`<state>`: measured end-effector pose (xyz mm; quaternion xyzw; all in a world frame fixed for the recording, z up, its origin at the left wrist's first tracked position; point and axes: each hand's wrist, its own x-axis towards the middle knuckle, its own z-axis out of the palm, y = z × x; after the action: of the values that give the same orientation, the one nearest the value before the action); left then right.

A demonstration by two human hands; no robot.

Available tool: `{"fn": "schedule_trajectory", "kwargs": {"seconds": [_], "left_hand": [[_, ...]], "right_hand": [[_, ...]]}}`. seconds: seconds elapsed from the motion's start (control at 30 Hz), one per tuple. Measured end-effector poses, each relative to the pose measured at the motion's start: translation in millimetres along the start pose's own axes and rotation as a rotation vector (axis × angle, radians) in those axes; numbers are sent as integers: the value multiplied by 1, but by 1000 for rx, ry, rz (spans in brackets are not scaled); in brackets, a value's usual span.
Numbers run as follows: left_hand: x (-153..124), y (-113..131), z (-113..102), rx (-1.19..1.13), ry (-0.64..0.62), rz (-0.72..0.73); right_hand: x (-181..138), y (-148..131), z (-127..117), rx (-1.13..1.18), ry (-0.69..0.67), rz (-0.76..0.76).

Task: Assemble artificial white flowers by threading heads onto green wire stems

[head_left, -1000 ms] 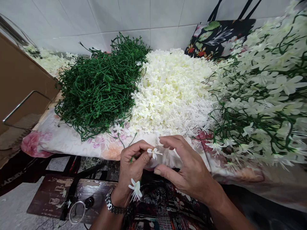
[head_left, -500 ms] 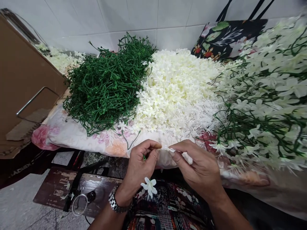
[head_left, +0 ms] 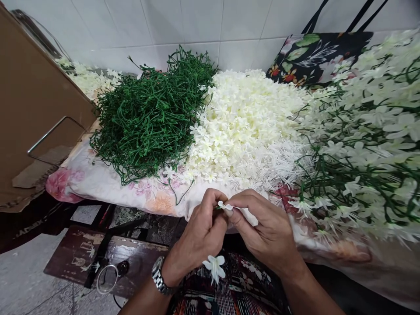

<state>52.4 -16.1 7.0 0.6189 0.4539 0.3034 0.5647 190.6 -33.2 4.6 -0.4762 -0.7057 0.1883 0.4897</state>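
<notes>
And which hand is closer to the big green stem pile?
Left. The left hand is nearer, below and right of the green stem pile; the right hand is farther right.

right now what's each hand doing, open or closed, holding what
Left hand: closed, holding a mostly hidden green stem.
Right hand: closed, pinching a small white blossom.

L hand (head_left: 205, 227) & R hand (head_left: 269, 227) v. close tog., fingers (head_left: 246, 201) bent in pinch.
</notes>
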Motion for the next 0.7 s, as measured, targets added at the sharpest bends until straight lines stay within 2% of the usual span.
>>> {"fn": "schedule_trajectory", "kwargs": {"seconds": [0.2,0.37,0.47,0.57,0.7], "left_hand": [[-4,-12,1,-170,89,7],[0,-6,1,-118,68,-31],[2,0,0,-18,45,28],[1,3,1,75,19,99],[-1,-2,4,1,18,56]], "right_hand": [[1,2,1,0,-7,47],[0,1,-3,145,28,90],[1,-4,-5,260,-25,56],[2,-7,-3,199,-57,-12],[1,-2,-1,33,1,-12]]}}
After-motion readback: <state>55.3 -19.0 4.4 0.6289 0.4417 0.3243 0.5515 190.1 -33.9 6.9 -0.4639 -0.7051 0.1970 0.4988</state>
